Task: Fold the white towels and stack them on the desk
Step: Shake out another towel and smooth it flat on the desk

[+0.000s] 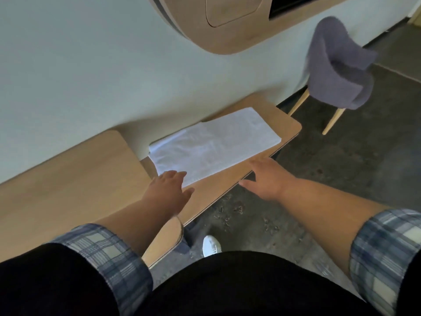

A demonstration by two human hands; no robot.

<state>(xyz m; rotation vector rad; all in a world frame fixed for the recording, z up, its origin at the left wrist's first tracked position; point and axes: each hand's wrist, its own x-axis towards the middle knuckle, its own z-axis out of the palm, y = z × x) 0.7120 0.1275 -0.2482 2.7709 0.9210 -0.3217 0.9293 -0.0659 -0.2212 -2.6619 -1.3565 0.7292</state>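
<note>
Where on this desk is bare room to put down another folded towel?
The wide wooden top left of the towel is bare. A narrow strip of desk runs along its front edge, between the left hand and right hand. The towel fills the middle.

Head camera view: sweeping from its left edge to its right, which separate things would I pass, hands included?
In order: left hand → white shoe → right hand → purple chair. The white towel overlaps both hands sideways, so it is left out.
</note>
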